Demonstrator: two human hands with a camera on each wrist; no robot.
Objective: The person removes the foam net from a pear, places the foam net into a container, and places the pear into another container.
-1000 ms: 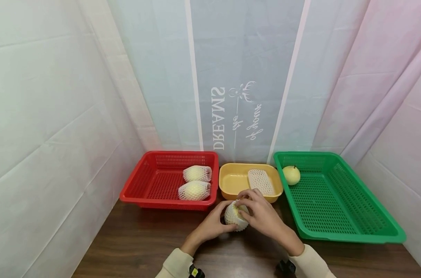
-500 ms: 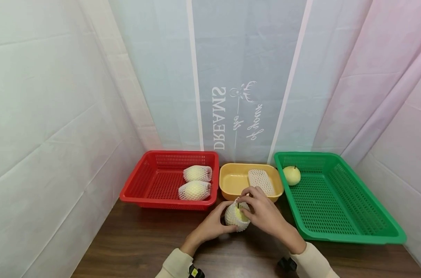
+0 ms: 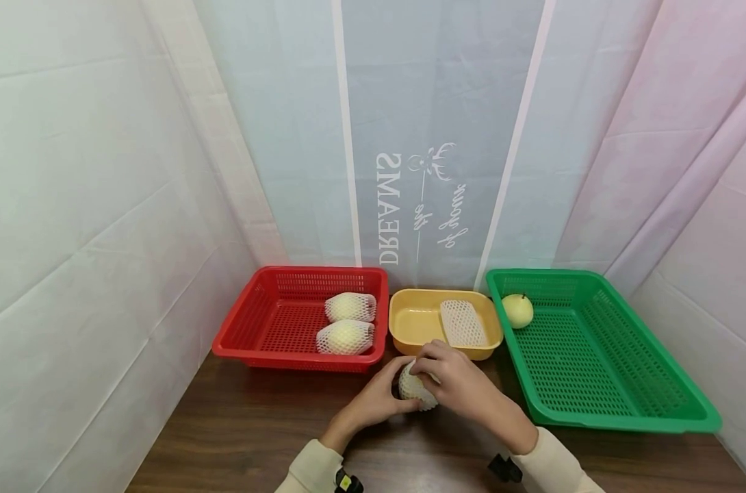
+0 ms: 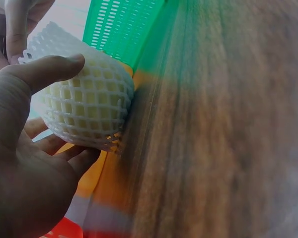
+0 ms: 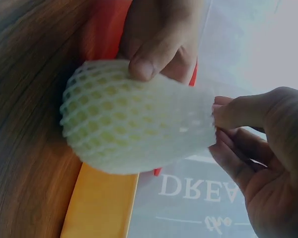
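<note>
A pale yellow pear [image 4: 92, 101] stands on the table inside a white foam net sleeve [image 5: 119, 119], just in front of the yellow tub. My left hand [image 3: 373, 400] grips the sleeved pear from the left, thumb on the near side and fingers behind. At the top, my right hand [image 3: 456, 380] pinches the sleeve's open end between thumb and fingers. In the right wrist view that end is drawn up past the fruit and covers it. The stem is hidden.
The red basket [image 3: 256, 352] on the left holds two pears [image 3: 345, 337] in foam nets. A flat foam net [image 3: 463, 323] lies in the yellow tub [image 3: 413, 325]. One bare pear [image 3: 517, 311] sits in the green basket [image 3: 619, 421] on the right.
My right hand has pulled the foam sleeve up over the pear's top; half a second ago the stem and bare skin showed. My left hand stays in place.
</note>
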